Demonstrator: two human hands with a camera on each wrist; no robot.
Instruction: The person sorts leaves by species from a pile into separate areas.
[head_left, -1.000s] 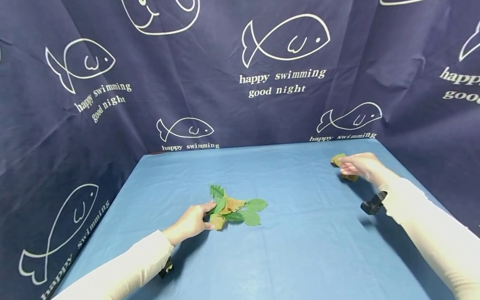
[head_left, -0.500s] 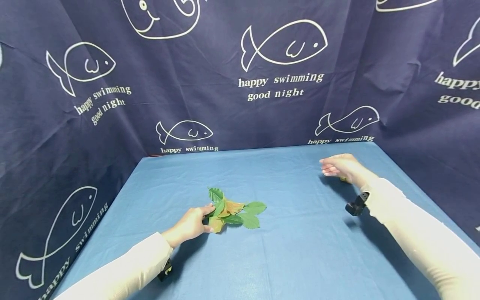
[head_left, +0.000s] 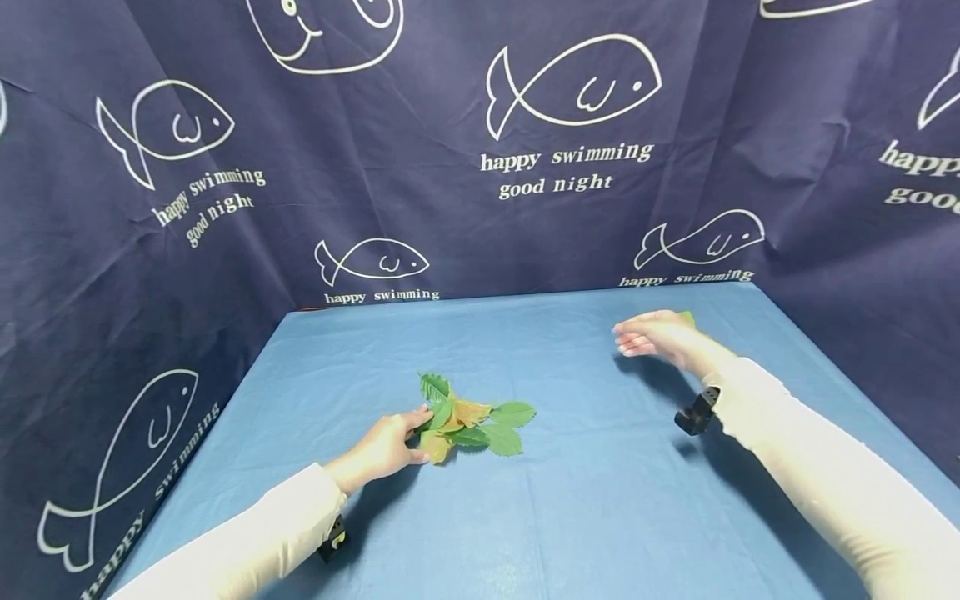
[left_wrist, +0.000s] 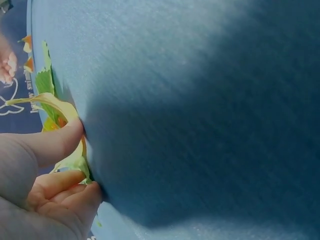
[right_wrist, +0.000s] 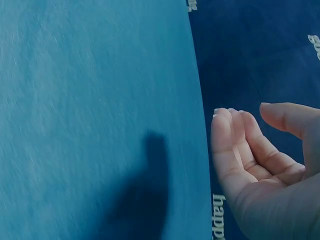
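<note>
My left hand [head_left: 381, 450] holds the left side of a small bunch of leaves between thumb and fingers, low on the table. The bunch has green leaves [head_left: 504, 438], some with toothed edges, and yellow-brown leaves [head_left: 471, 412]. In the left wrist view a curled yellow leaf [left_wrist: 62, 105] arches behind the thumb. My right hand [head_left: 663, 337] hovers over the table at the far right, fingers loosely bent, thumb apart, nothing between them in the right wrist view. Just behind it, a yellow-green leaf [head_left: 687, 317] peeks out, mostly hidden by that hand.
A blue cloth covers the table [head_left: 585, 517]. Dark blue curtains [head_left: 450, 183] with white fish drawings and lettering stand behind and at both sides. In the left wrist view, two orange-yellow leaf pieces [left_wrist: 27, 45] lie near the far edge.
My right hand has moved left, away from the yellowish leaves at the far right, and carries nothing. My left hand and the bunch have stayed in place.
</note>
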